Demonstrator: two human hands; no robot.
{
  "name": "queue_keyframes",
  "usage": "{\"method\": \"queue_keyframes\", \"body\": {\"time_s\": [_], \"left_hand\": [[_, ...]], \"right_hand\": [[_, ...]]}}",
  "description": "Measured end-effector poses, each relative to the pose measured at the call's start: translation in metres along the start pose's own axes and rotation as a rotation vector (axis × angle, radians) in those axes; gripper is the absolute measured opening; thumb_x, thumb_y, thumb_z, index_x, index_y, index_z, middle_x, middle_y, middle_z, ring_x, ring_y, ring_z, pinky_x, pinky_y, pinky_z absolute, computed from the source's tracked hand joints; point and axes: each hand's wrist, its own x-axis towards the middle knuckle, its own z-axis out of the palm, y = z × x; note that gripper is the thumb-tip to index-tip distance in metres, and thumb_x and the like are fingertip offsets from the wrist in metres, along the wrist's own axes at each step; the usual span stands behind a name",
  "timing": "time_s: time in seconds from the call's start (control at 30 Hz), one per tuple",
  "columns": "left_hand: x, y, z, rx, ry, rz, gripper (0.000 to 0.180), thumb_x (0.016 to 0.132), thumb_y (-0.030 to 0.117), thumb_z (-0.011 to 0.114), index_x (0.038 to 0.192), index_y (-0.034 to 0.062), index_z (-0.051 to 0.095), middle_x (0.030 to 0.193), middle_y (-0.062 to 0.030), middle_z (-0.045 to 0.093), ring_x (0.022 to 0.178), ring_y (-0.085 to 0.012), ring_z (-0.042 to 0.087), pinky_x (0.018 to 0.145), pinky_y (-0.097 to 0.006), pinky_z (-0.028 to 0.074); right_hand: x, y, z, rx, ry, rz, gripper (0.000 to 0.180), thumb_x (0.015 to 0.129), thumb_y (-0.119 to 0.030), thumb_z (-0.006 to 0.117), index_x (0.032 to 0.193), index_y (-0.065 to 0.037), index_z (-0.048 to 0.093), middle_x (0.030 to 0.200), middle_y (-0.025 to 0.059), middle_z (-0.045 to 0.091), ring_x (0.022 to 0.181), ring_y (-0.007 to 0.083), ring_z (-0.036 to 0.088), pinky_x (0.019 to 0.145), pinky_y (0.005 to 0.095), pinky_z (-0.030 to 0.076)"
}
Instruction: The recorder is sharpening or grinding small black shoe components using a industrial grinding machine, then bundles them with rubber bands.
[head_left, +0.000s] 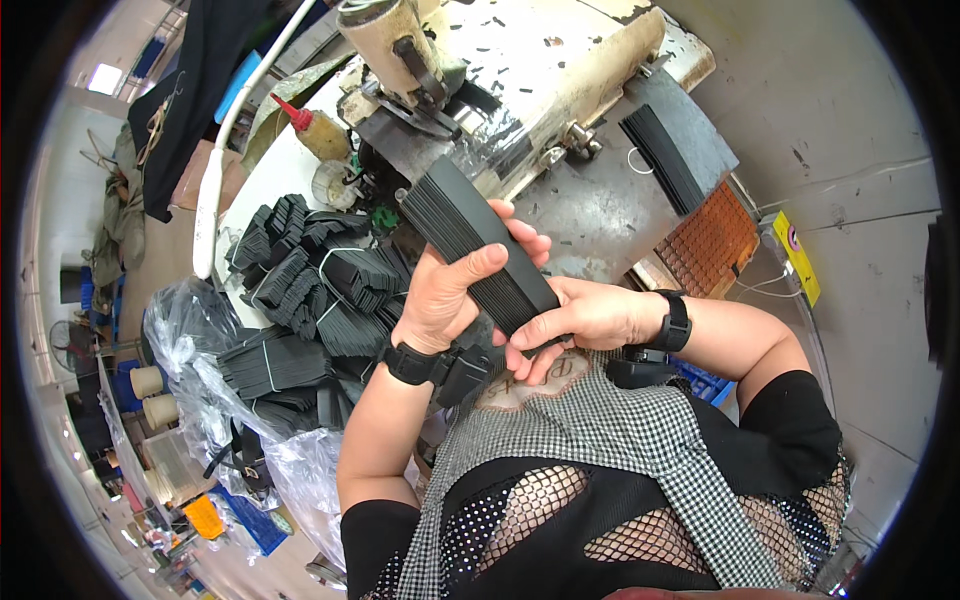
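Across the middle of the view I hold a thick stack of flat black strips (478, 240), tilted from upper left to lower right. My left hand (447, 285) is closed around the middle of the stack, its thumb lying on top and its fingertips showing at the far side. My right hand (590, 310) grips the near end of the stack, thumb on top and fingers curled below. To the left lies a pile of similar black strips (345, 275), some tied in bundles with thin pale bands.
A worn sewing-type machine (400, 60) stands beyond my hands, black scraps around it. A bottle with a red tip (318, 135) stands at its left. More black strips (662, 160) lie on the metal plate at right, near a brown ridged mat (708, 240). Clear plastic (190, 325) hangs at left.
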Motion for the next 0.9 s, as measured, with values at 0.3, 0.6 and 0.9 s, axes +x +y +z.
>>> {"method": "queue_keyframes", "body": {"time_s": [0.3, 0.6, 0.9], "left_hand": [[-0.011, 0.030, 0.011, 0.412, 0.200, 0.031, 0.045, 0.090, 0.010, 0.061, 0.130, -0.0019, 0.043, 0.116, -0.0163, 0.059, 0.109, -0.0240, 0.060, 0.091, -0.037, 0.051], [-0.021, 0.140, -0.033, 2.169, 0.210, 0.325, 0.035, 0.079, 0.007, 0.062, 0.114, 0.0067, 0.064, 0.126, -0.0150, 0.058, 0.119, -0.0343, 0.052, 0.102, -0.037, 0.039], [0.040, 0.154, -0.142, 2.567, 0.294, -0.606, 0.059, 0.074, 0.009, 0.053, 0.132, 0.0161, 0.053, 0.140, -0.0041, 0.049, 0.140, -0.0329, 0.029, 0.106, -0.070, -0.005]], "right_hand": [[0.002, 0.005, 0.012, -0.079, 0.087, -0.061, 0.016, 0.085, -0.009, 0.053, 0.094, 0.004, 0.057, 0.070, 0.0075, 0.060, 0.059, 0.0146, 0.059, 0.051, 0.0243, 0.047], [-0.015, -0.001, 0.008, -0.179, 0.169, -0.092, 0.014, 0.085, -0.007, 0.053, 0.091, 0.004, 0.058, 0.069, 0.0068, 0.061, 0.057, 0.0129, 0.058, 0.049, 0.0244, 0.047], [-0.015, 0.004, 0.003, -0.183, 0.170, -0.072, 0.014, 0.085, -0.006, 0.052, 0.092, 0.004, 0.059, 0.069, 0.0074, 0.062, 0.057, 0.0129, 0.059, 0.046, 0.0233, 0.045]]}}
